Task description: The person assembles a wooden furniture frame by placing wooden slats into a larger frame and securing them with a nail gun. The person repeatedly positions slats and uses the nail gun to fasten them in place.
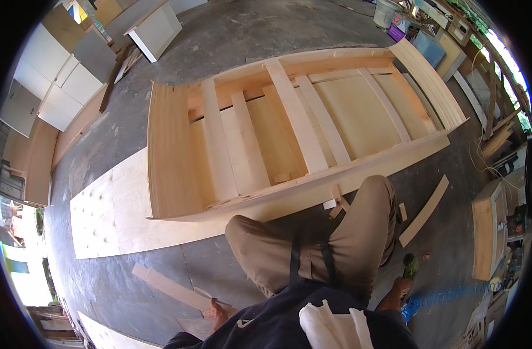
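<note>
Low at my left side, my left hand [218, 314] grips a thin light-brown wooden strip [170, 286] near its closer end; the strip slants away along the floor. On the right, my right hand [400, 287] is closed around a green tool with a dark end [411, 267], whose exact kind is hard to make out. A blue coiled hose [452, 295] runs from beside that hand to the right. Beyond my bent knees lies a large pale wooden frame [298, 110] with several crosspieces and tall curved end boards.
Under the frame, a plywood sheet [111, 212] extends to the left. Small wood offcuts [338, 200] lie between my knees, and a longer strip [426, 212] lies to the right. White cabinets [62, 81] stand far left; a wooden box [488, 230] stands at the right.
</note>
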Demonstrator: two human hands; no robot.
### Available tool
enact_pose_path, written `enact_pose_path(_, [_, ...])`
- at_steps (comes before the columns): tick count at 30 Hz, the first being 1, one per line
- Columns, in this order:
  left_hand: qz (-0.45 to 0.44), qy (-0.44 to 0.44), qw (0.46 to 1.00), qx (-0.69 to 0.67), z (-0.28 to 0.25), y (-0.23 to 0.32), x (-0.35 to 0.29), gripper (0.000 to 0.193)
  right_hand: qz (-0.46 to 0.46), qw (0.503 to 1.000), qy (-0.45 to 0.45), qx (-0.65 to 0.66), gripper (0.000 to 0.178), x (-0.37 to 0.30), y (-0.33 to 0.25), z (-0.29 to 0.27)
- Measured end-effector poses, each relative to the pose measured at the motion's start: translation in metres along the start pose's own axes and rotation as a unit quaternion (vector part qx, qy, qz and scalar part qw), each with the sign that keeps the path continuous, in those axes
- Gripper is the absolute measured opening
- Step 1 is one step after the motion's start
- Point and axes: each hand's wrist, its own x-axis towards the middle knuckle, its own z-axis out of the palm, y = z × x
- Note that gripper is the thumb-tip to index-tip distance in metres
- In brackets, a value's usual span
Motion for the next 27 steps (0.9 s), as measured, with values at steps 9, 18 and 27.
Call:
enact_pose_path(9, [0.065, 0.322, 0.943, -0.063, -0.1, 0.082, 0.006, 0.061, -0.064, 0.993, 0.024, 0.092, 0.026, 0.217, -0.119, 0.043])
enact_pose_path(18, [0.348, 0.308, 0.843, -0.272, -0.127, 0.359, -0.173, 0.064, -0.189, 0.981, 0.005, 0.034, 0.032, 0.324, -0.219, 0.06])
enact_pose_path(27, [0.343, 0.006, 0.891, -0.298, 0.018, 0.503, -0.376, 0.038, -0.09, 0.989, -0.102, 0.056, 0.031, 0.346, -0.233, 0.069])
